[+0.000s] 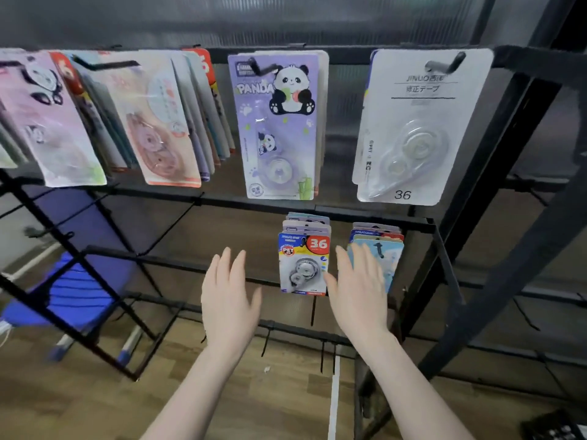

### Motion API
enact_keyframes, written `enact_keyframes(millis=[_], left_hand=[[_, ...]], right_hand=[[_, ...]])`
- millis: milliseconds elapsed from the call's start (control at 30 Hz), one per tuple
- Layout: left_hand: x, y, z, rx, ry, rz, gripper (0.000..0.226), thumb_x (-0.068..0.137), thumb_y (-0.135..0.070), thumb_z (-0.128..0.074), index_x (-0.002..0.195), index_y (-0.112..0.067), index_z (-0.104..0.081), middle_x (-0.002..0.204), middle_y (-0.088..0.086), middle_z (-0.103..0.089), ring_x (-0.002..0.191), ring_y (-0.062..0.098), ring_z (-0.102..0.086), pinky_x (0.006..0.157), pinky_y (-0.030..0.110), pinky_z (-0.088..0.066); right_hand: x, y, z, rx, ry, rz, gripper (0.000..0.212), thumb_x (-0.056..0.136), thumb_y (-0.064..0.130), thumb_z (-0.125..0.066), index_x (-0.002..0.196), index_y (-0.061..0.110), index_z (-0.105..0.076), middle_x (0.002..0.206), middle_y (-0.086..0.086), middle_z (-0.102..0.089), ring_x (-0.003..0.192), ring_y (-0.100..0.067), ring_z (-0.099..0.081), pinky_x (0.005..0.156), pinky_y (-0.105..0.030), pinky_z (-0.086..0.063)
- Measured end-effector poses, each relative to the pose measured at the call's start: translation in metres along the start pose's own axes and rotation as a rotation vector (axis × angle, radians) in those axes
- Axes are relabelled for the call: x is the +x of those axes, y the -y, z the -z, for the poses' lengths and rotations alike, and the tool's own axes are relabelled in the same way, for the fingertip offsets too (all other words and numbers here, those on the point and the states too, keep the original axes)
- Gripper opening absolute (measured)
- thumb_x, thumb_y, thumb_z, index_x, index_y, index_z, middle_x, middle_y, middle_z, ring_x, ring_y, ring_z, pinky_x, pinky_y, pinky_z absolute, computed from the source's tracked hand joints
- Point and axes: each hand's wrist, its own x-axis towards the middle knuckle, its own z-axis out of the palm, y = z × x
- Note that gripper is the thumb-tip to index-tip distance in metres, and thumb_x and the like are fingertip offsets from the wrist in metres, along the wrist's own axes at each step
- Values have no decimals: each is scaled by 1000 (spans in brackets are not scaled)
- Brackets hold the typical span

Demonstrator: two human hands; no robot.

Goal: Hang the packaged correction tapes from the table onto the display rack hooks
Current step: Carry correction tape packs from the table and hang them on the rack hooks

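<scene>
Both hands empty, fingers straight: left hand and right hand flank the blue pack, which hangs on its hook between them. Looks like a hang just finished; next, fetch another pack. No bench in view. Rack hooks above the hands carry full rows.

Pink pack, far left of frame: cut by the left edge, print smeared. Packs behind the blue-and-yellow 36 pack, lower centre: only top edges show. Pale blue pack: left part covered by the right hand. Dark object, bottom right corner: cropped, possibly a keyboard.
</scene>
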Motion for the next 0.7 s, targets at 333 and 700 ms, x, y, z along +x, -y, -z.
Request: enact_keyframes(millis=[333, 700], left_hand=[[-44, 184, 129, 160, -72, 407, 72, 73, -22, -81, 136, -5, -52, 144, 22, -45, 135, 41, -40, 109, 49, -34], [-164, 471, 342, 387, -241, 882, 75, 89, -39, -62, 150, -13, -28, 159, 12, -22, 147, 31, -18, 119, 39, -17]], right_hand=[[-39, 209, -28, 179, 101, 264, 55, 78, 29, -74, 126, 7, -57, 130, -23, -54, 126, -40, -47, 103, -48, -39], [-148, 593, -31, 444, 172, 754, 65, 49, 22, -93, 105, -1, -68, 105, -30, -65, 99, -46, -63, 79, -55, -52]])
